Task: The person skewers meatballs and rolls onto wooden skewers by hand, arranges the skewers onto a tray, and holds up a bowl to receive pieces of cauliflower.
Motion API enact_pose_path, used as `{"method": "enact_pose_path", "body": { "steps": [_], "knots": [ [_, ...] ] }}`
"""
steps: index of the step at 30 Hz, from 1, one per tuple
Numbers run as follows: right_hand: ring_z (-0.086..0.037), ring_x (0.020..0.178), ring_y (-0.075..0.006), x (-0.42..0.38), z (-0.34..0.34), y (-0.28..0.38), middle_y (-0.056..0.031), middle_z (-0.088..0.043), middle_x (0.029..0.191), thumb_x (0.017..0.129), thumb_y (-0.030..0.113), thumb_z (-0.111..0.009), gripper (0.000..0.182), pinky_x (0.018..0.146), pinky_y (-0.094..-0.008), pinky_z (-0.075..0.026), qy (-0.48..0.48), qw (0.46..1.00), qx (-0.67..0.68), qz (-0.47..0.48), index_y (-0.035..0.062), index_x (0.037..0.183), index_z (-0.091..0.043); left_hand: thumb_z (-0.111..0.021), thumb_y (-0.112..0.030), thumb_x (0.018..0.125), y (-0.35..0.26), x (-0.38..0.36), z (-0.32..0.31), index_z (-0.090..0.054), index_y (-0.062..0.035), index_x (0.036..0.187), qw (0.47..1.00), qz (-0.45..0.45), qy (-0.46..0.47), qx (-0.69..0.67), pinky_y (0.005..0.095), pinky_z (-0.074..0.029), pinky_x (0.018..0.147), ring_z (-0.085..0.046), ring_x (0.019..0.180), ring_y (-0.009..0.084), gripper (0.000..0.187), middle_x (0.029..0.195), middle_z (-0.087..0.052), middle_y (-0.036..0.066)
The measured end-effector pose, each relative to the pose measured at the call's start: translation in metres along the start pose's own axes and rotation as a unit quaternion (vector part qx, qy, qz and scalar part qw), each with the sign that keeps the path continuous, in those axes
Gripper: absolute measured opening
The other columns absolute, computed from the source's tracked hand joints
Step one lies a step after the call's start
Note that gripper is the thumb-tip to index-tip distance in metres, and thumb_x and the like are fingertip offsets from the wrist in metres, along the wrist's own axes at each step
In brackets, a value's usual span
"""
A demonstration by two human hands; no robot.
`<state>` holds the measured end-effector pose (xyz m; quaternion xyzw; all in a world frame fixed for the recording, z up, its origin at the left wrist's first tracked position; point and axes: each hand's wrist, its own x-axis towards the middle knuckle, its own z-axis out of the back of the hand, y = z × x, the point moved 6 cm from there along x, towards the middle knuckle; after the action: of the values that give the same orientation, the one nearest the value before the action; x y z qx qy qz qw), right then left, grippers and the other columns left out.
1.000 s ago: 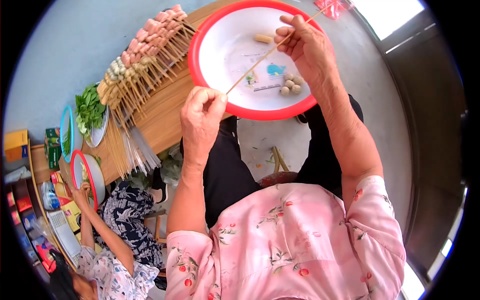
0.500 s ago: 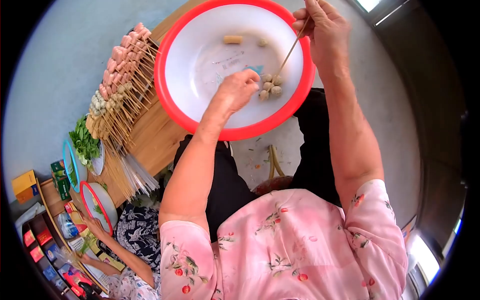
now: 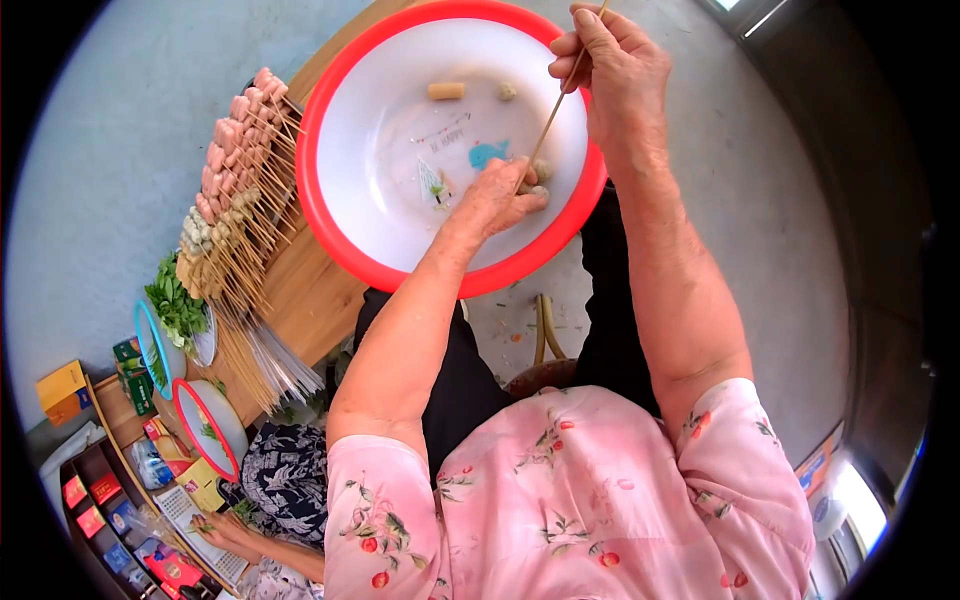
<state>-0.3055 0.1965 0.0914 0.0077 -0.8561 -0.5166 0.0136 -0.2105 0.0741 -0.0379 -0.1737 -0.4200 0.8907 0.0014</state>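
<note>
My right hand (image 3: pixel 622 75) pinches a thin wooden skewer (image 3: pixel 556 110) above the rim of a large white basin (image 3: pixel 365 130) with a red edge. The skewer slants down to my left hand (image 3: pixel 497 197), low inside the basin. My left hand's fingers are closed around a greyish meatball (image 3: pixel 541 190) at the skewer's lower end, partly covering it. Another meatball (image 3: pixel 541 169) shows just beyond the fingertips; others may be hidden under the hand. Farther off in the basin lie a tan cylindrical piece (image 3: pixel 446 91) and a single small ball (image 3: pixel 507 92).
Many loaded skewers (image 3: pixel 235 150) are stacked on the wooden table (image 3: pixel 310 265) at left, beside leafy greens (image 3: pixel 176 305). A smaller red-rimmed bowl (image 3: pixel 225 425) stands nearer. At lower left another person's hands (image 3: pixel 225 530) are over a shelf with boxes.
My left hand has moved right onto the meatballs at the skewer's lower end. My right hand has come slightly left and down with the skewer. The other person's hands have shifted.
</note>
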Motion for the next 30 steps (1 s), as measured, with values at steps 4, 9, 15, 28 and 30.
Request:
{"method": "enact_pose_path", "body": {
  "steps": [4, 9, 15, 28, 30],
  "knots": [
    [-0.060, 0.059, -0.0135, 0.003, 0.004, -0.007, -0.0094, -0.063, 0.073, 0.092, 0.018, -0.055, 0.024, 0.052, -0.0248, -0.048, -0.001, 0.999, -0.053, 0.003, -0.0029, 0.103, -0.060, -0.066, -0.030, 0.076, -0.004, 0.000, -0.002, -0.060, -0.0015, 0.100, 0.994, 0.058, 0.095, 0.006, 0.0371, -0.049, 0.068, -0.058, 0.073, 0.0260, 0.037, 0.081, -0.062, 0.014],
    [-0.058, 0.053, -0.0124, -0.003, -0.004, -0.008, -0.0082, -0.062, 0.068, 0.091, 0.017, -0.056, 0.023, 0.046, -0.0237, -0.045, -0.013, 0.999, -0.036, -0.005, -0.0029, 0.101, -0.060, -0.063, -0.036, 0.081, -0.001, -0.014, -0.009, -0.061, -0.0037, 0.103, 0.966, 0.164, 0.107, -0.171, 0.0308, -0.046, 0.062, -0.055, 0.071, 0.0150, 0.040, 0.081, -0.059, 0.002],
    [-0.054, 0.048, -0.0126, -0.004, -0.010, -0.004, -0.0081, -0.059, 0.064, 0.091, 0.015, -0.052, 0.023, 0.043, -0.0246, -0.042, -0.028, 0.999, -0.028, -0.023, -0.0042, 0.102, -0.058, -0.060, -0.040, 0.082, -0.003, -0.022, -0.016, -0.061, -0.0109, 0.095, 0.912, 0.228, 0.140, -0.310, 0.0262, -0.042, 0.058, -0.051, 0.068, 0.0104, 0.032, 0.078, -0.056, -0.003],
    [-0.040, 0.039, -0.0072, -0.014, -0.046, -0.009, -0.0050, -0.053, 0.056, 0.092, 0.020, -0.050, 0.032, 0.036, -0.0221, -0.031, 0.074, 0.982, -0.160, -0.060, -0.0033, 0.113, -0.056, -0.062, -0.027, 0.081, 0.017, -0.034, 0.084, -0.061, -0.0076, 0.091, 0.745, 0.137, -0.149, -0.636, 0.0250, -0.046, 0.052, -0.063, 0.069, 0.0178, 0.022, 0.080, -0.064, 0.006],
    [-0.039, 0.039, -0.0068, -0.025, -0.060, -0.011, -0.0043, -0.052, 0.055, 0.092, 0.020, -0.050, 0.033, 0.036, -0.0221, -0.031, 0.120, 0.973, -0.183, -0.076, -0.0028, 0.114, -0.056, -0.063, -0.027, 0.080, 0.020, -0.039, 0.104, -0.061, -0.0072, 0.091, 0.730, 0.117, -0.184, -0.648, 0.0246, -0.047, 0.052, -0.063, 0.069, 0.0165, 0.022, 0.080, -0.064, 0.006]
  ]
}}
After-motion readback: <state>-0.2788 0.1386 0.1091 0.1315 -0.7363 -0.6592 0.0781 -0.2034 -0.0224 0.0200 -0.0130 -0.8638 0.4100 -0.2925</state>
